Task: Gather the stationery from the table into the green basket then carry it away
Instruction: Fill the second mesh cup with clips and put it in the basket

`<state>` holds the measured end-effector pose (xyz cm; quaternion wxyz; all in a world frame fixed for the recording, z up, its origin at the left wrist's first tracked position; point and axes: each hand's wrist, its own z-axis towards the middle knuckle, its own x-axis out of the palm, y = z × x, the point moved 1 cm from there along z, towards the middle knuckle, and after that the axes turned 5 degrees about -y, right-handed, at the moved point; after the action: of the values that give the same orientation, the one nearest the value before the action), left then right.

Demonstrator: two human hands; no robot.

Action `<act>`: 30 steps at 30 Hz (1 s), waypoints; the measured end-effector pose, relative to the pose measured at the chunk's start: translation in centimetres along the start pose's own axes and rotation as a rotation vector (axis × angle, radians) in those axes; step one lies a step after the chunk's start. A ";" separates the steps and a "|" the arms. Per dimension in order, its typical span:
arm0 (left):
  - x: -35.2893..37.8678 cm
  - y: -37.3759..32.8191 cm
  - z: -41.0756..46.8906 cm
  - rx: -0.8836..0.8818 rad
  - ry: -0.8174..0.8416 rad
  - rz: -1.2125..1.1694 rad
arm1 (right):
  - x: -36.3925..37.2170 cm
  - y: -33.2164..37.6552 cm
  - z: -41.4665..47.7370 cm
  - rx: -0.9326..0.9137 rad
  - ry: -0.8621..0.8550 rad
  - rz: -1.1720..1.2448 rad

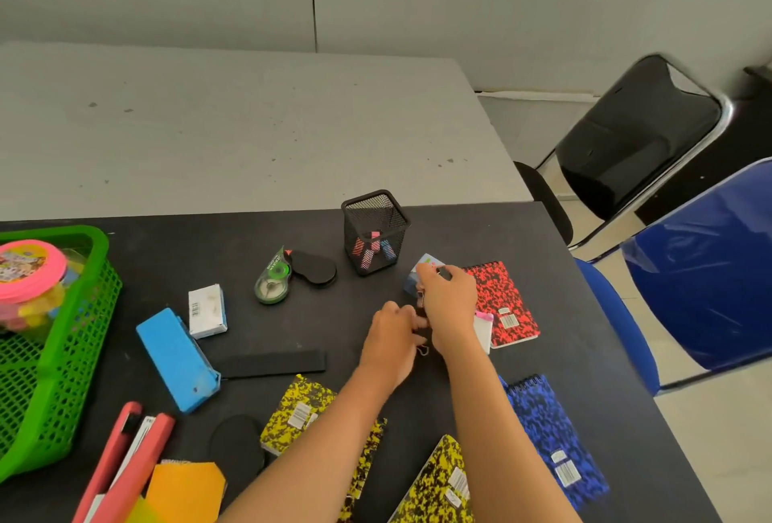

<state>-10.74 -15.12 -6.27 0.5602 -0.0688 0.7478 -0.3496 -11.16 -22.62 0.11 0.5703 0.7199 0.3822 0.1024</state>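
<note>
The green basket (62, 376) stands at the table's left edge and holds a pink-lidded jar (29, 272). Both my hands work close together right of centre. My right hand (449, 305) pinches a small dark binder clip beside a small blue box (422, 272). My left hand (392, 334) is curled over loose binder clips (422, 350) on the black table; what it holds is hidden. Around them lie a red notebook (505, 305), a blue notebook (551, 435), yellow notebooks (300, 409), a blue case (175, 359) and a correction tape (273, 280).
A black mesh pen cup (376, 230) with markers stands behind my hands. A white box (206, 309), black ruler (271, 364), red stapler (125, 460) and orange paper (184, 489) lie at the front left. Blue chair (702, 280) and black chair (639, 138) stand right of the table.
</note>
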 end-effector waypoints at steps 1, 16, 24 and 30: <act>-0.3 0.7 0.1 -0.038 -0.005 -0.035 | 0.0 0.1 0.3 0.081 0.017 0.081; -12.4 -0.3 5.8 -0.287 -0.637 -0.641 | 3.7 6.9 3.4 0.183 0.228 0.542; -12.2 -0.2 7.4 -0.298 -0.504 -0.550 | 4.6 7.8 3.9 0.208 0.323 0.405; -11.7 0.4 6.8 -0.373 -0.458 -0.519 | 6.2 8.0 4.4 -0.163 0.330 0.085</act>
<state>-0.36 -12.06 1.89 0.5836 -0.4324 0.6119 -0.3132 -0.81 -22.21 4.09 0.5514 0.6603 0.4302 0.2736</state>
